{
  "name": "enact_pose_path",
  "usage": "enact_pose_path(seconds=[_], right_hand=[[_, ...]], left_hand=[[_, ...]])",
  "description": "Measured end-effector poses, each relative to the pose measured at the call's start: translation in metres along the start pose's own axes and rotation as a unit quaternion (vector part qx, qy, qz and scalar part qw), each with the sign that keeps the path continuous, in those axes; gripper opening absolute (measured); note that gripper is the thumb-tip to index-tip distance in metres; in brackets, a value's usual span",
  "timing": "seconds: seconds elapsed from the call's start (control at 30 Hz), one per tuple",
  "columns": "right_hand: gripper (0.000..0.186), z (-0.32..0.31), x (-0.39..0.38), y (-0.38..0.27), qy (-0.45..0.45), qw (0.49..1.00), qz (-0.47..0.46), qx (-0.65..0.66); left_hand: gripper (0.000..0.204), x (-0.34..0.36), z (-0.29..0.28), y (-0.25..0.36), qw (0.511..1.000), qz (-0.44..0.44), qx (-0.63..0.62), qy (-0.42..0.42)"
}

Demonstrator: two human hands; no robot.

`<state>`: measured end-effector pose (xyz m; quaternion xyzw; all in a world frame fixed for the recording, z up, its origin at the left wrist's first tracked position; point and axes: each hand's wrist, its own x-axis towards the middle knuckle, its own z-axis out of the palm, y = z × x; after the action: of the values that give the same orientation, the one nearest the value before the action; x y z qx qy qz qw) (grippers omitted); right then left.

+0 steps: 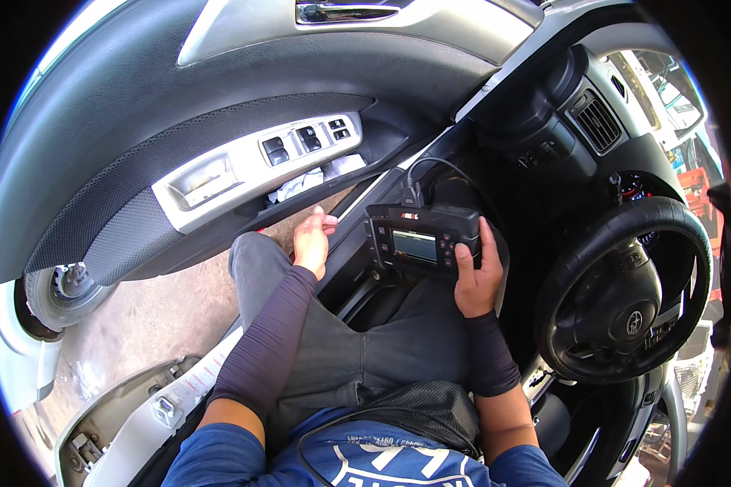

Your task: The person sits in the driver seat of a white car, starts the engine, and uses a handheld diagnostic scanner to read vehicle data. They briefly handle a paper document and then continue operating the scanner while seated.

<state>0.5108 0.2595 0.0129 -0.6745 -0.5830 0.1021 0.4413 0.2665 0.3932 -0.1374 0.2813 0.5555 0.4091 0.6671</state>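
Observation:
A black handheld diagnostic scanner (422,241) with a lit screen and small buttons sits over my lap. My right hand (477,276) grips its right end, the thumb on the front by the buttons and the fingers around the edge. A cable (412,188) plugs into the scanner's top side and loops toward the dark area under the dashboard. My left hand (313,243) is left of the scanner, apart from it, above my knee. Its fingers are loosely bent and partly spread, and I see nothing in them.
The car door (284,65) stands open at my left, with a switch panel (260,166) and white papers (300,183) in its pocket. A steering wheel (544,300) and dashboard vent (598,122) are at the right. The door sill (179,398) lies at lower left.

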Motion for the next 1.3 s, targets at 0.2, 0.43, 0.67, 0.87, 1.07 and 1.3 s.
enact_pose_path(seconds=[0.2, 0.43, 0.67, 0.87, 1.07, 1.3], right_hand=[[0.057, -0.005, 0.006, -0.025, -0.024, 0.972, -0.166, -0.166], [0.062, 0.008, -0.001, -0.045, -0.029, 0.961, -0.177, -0.209], [0.066, 0.005, -0.006, -0.041, -0.026, 0.963, -0.160, -0.215], [0.062, 0.009, -0.015, -0.038, -0.086, 0.947, -0.231, -0.204], [0.065, 0.012, -0.019, -0.037, -0.030, 0.948, -0.236, -0.212], [0.064, 0.011, -0.019, -0.035, 0.008, 0.983, -0.101, -0.151]], left_hand=[[0.060, -0.002, 0.010, -0.015, 0.997, -0.052, -0.053, 0.007], [0.097, -0.009, 0.049, -0.005, 0.966, -0.099, -0.204, 0.127], [0.129, 0.001, 0.072, -0.020, 0.962, -0.103, -0.254, -0.003], [0.129, 0.007, 0.062, -0.035, 0.926, -0.116, -0.253, -0.256], [0.124, -0.002, 0.060, -0.022, 0.957, -0.164, -0.240, 0.016], [0.130, -0.001, 0.060, -0.020, 0.955, -0.164, -0.242, 0.053]])
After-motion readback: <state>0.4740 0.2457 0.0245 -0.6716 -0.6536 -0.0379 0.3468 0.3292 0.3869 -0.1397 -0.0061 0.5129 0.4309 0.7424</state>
